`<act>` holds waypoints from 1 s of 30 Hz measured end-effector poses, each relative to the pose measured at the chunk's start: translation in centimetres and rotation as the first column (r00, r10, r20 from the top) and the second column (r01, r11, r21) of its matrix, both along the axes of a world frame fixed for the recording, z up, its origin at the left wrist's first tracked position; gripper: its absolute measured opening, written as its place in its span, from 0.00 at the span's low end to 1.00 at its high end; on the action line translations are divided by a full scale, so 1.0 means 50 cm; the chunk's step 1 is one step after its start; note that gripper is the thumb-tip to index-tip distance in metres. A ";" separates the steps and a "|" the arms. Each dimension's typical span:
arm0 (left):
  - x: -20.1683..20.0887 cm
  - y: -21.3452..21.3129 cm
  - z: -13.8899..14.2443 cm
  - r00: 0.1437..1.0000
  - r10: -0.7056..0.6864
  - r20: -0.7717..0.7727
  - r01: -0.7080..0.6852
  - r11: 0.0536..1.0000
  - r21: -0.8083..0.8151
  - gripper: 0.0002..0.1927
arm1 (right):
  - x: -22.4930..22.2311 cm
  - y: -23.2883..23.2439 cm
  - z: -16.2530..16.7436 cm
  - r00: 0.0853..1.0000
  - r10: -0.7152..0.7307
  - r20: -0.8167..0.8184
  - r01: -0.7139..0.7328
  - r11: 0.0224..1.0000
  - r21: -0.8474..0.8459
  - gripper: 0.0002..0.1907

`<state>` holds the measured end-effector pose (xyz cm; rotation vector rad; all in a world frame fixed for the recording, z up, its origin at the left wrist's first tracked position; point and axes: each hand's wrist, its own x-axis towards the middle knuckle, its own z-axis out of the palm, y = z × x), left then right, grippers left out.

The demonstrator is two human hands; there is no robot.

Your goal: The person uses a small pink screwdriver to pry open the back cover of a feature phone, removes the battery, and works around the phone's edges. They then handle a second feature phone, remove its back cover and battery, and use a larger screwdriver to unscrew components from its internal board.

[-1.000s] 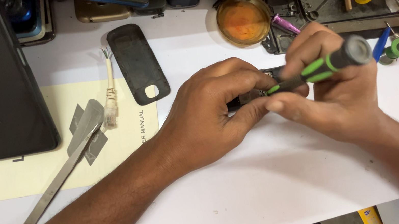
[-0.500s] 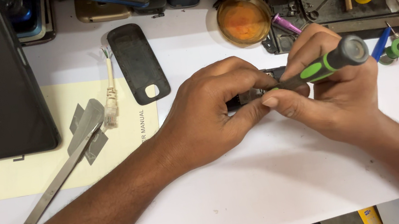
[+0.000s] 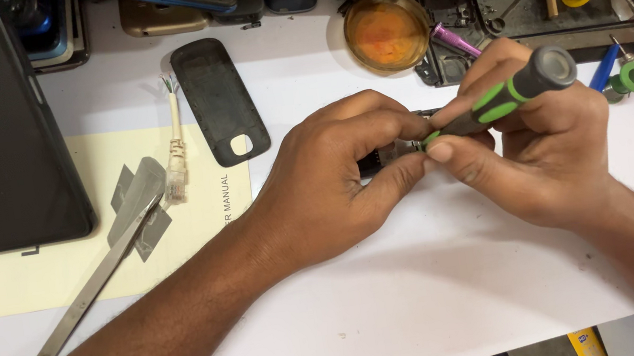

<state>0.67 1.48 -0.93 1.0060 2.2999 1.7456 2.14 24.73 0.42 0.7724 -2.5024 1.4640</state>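
Grips – two hands (image 3: 333, 176) (image 3: 542, 148) | one screwdriver (image 3: 513, 87) | one phone (image 3: 384, 157)

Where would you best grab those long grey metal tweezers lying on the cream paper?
Grip the long grey metal tweezers around the middle of the two flat arms, coming from above. They lie flat and diagonal on the cream paper, the middle free of the taped upper end.

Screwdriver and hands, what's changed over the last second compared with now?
Hardly anything. The right hand still grips the black-and-green screwdriver, whose handle has shifted very slightly; its tip stays at the small dark device that the left hand keeps pinned on the white table. Nothing was picked up or let go. The back cover, tweezers and amber dish lie as before.
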 end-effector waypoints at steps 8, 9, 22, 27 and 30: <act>0.000 0.001 -0.003 0.999 0.024 -0.028 -0.024 0.999 -0.034 0.10 | 0.000 -0.007 -0.007 0.998 0.016 -0.058 -0.017 1.000 -0.004 0.16; 0.000 0.002 -0.002 1.000 0.020 -0.011 -0.021 0.999 -0.041 0.10 | 0.000 -0.009 -0.005 0.999 0.028 -0.034 -0.029 0.999 -0.037 0.17; 0.000 -0.003 -0.002 1.000 -0.004 -0.010 0.004 1.000 -0.006 0.09 | 0.001 0.000 0.000 0.999 0.043 -0.009 -0.043 0.999 -0.004 0.12; -0.001 -0.003 -0.003 1.000 -0.014 -0.020 0.015 0.999 0.036 0.10 | 0.001 0.008 -0.010 0.998 0.027 -0.059 -0.023 0.997 0.072 0.10; -0.003 -0.003 -0.003 1.000 -0.016 -0.001 0.016 1.000 0.009 0.08 | -0.003 0.010 -0.019 0.997 0.045 -0.066 -0.042 0.998 0.046 0.11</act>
